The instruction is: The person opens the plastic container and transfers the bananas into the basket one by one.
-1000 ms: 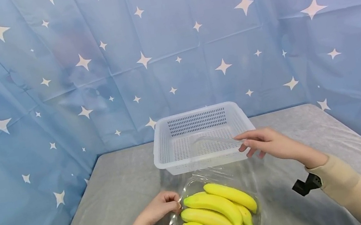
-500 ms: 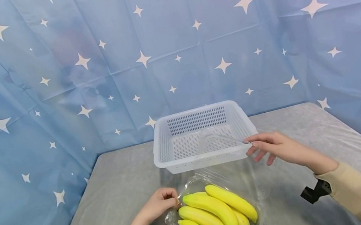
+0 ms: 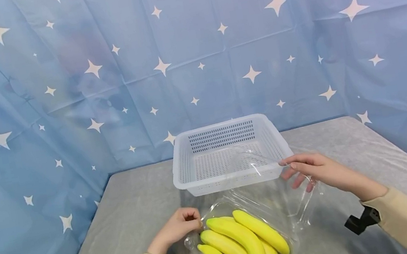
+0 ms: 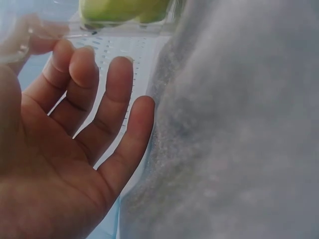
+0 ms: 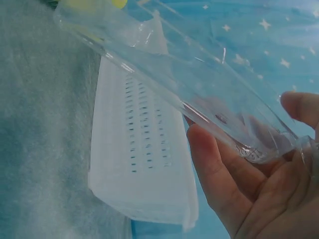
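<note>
Several yellow bananas (image 3: 241, 244) lie side by side in a clear plastic clamshell box (image 3: 217, 205) at the near middle of the table. The thumb and index finger of my left hand (image 3: 176, 230) pinch the box's left corner; the other fingers hang loosely curled in the left wrist view. The box's clear lid (image 5: 169, 74) stands raised and tilted on the far side. My right hand (image 3: 322, 172) holds the lid's edge between thumb and fingers, just in front of the basket's right corner in the head view.
A white perforated plastic basket (image 3: 233, 183) stands behind the box, and the lid overlaps it in the head view. Grey cloth (image 3: 139, 200) covers the table. A blue curtain with white stars (image 3: 195, 79) hangs along the back and sides.
My right hand has moved right and slightly nearer, with the lid's edge. The box and bananas have shifted slightly left and turned. My left hand keeps its pinch at the corner.
</note>
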`<state>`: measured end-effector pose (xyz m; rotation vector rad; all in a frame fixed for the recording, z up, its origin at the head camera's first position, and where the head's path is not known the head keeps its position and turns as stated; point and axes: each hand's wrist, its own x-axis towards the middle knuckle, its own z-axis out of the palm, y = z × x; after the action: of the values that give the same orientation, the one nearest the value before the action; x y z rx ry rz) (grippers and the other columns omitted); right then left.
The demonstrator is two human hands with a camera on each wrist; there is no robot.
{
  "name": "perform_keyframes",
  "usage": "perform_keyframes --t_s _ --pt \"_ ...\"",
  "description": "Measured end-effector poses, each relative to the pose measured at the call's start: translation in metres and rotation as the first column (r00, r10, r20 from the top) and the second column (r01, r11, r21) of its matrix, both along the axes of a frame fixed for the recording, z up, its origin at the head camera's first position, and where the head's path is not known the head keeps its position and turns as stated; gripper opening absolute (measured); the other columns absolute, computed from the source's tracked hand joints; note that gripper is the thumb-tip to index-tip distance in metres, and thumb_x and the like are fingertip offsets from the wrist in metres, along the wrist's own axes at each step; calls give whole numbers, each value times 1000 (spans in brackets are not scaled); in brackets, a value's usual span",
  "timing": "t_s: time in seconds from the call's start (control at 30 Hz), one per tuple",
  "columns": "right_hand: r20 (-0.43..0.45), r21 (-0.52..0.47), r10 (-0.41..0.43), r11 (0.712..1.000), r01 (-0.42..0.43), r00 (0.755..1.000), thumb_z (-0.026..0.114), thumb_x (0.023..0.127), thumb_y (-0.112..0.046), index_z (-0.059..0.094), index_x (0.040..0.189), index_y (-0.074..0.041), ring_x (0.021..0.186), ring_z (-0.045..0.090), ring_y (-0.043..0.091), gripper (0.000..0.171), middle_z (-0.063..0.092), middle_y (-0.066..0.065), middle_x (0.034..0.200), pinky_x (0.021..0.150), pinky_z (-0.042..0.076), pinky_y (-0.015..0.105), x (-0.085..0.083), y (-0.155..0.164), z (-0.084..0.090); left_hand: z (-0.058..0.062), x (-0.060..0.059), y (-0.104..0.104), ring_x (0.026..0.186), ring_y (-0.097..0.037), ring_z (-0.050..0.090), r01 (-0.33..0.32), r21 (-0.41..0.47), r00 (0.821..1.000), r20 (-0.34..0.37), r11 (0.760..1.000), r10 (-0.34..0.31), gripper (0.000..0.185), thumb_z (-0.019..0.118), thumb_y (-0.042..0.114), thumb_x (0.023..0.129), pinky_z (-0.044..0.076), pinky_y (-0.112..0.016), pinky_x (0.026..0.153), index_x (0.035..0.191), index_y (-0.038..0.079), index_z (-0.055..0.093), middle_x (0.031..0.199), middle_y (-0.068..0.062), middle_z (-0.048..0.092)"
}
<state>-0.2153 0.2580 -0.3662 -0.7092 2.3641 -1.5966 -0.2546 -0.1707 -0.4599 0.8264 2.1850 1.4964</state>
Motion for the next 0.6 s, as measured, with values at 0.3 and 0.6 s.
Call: perform_keyframes --t_s 0.3,0.6 --pt "39 -69 20 997 -18 999 40 105 -16 54 133 -10 84 68 33 32 65 22 113 58 56 45 5 8 -6 6 -3 -2 60 -8 47 -4 -46 1000 2 999 4 15 64 7 89 44 -23 61 75 2 59 65 2 51" --pt "62 -97 34 995 -28 997 39 106 -15 57 132 -20 85 68 31 32 66 19 113 59 57 46 6 15 -13 9 5 -22 65 -14 54 -98 -107 979 169 989 115 30 56 27 99 51 -29 57 82 3 60 74 -2 58"
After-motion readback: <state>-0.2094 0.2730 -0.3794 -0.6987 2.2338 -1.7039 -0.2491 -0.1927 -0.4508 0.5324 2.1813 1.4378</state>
